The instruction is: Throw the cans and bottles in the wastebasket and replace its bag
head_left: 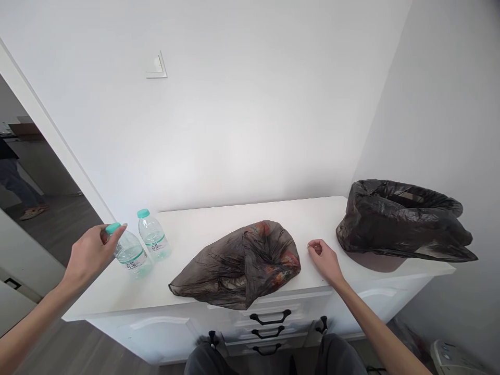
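Note:
At the left, my left hand (92, 252) pinches the green cap of a clear plastic bottle (133, 256), which stands upright on the white cabinet top (195, 221). A second clear bottle (153, 235) with a green cap stands just behind and to the right of it. In the middle lies a dark, crumpled plastic bag (234, 265) with reddish items showing through. My right hand (324, 259) rests on the top, right of this bag and apart from it, its fingers curled closed; whether they hold something small is unclear.
A bin (377, 262) lined with a black bag (398, 224) stands at the right end near the side wall. Black-handled drawers (269, 317) face me. A light switch (157, 66) is on the wall. A person's legs (19, 182) show at far left.

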{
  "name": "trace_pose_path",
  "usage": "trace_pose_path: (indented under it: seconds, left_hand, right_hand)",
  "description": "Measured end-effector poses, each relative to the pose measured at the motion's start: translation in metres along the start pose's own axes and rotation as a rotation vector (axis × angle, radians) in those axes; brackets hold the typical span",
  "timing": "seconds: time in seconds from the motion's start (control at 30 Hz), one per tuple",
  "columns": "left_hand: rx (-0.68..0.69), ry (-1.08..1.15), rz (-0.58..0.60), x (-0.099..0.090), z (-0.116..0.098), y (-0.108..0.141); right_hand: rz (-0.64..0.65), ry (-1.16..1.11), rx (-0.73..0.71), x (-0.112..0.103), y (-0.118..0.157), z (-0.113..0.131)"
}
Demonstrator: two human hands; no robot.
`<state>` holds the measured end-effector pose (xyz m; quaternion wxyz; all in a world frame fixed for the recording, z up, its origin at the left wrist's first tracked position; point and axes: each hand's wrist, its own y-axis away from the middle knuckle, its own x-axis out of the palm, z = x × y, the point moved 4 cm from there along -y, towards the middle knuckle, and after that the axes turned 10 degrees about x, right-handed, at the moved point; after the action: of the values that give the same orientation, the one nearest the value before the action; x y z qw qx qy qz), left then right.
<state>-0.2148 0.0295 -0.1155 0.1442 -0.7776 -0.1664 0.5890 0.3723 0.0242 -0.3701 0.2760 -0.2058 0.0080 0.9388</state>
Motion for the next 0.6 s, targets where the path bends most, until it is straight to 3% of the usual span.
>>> trace_pose_path:
  seconds: [0.1, 0.17, 0.23, 0.27, 0.3, 0.33, 0.4, 0.47, 0.53, 0.6]
  left_hand:
    - [0.009, 0.000, 0.001, 0.002, 0.001, 0.001]
    - [0.041, -0.023, -0.168, -0.003, 0.001, 0.005]
    - [0.075, -0.023, -0.441, -0.007, -0.003, 0.017]
    - [0.105, -0.013, -0.523, -0.006, -0.008, 0.025]
    - [0.159, 0.012, -0.514, 0.001, -0.016, 0.032]
    - [0.241, 0.057, -0.407, 0.013, -0.027, 0.039]
    - [0.437, 0.204, 0.001, 0.050, -0.061, 0.054]
    - [0.546, 0.414, 0.371, 0.090, -0.100, 0.075]
    - [0.605, 0.604, 0.550, 0.123, -0.139, 0.092]
    - [0.691, 0.583, 0.594, 0.152, -0.173, 0.102]
  right_hand:
    - [0.005, -0.004, -0.003, 0.000, -0.001, -0.001]
    - [0.005, -0.006, -0.002, 0.000, -0.002, -0.002]
    - [0.005, -0.009, 0.000, 0.000, -0.002, -0.001]
    - [0.006, -0.011, 0.002, 0.000, -0.002, -0.001]
    - [0.007, -0.014, 0.002, 0.000, -0.002, 0.000]
    - [0.008, -0.016, 0.002, -0.001, -0.002, 0.000]
    - [0.006, -0.014, 0.000, -0.001, -0.002, 0.001]
    - [0.001, -0.012, -0.006, -0.002, -0.002, 0.001]
    - [-0.001, -0.014, -0.011, -0.002, -0.002, 0.001]
    - [-0.004, -0.024, -0.008, -0.002, -0.003, 0.002]
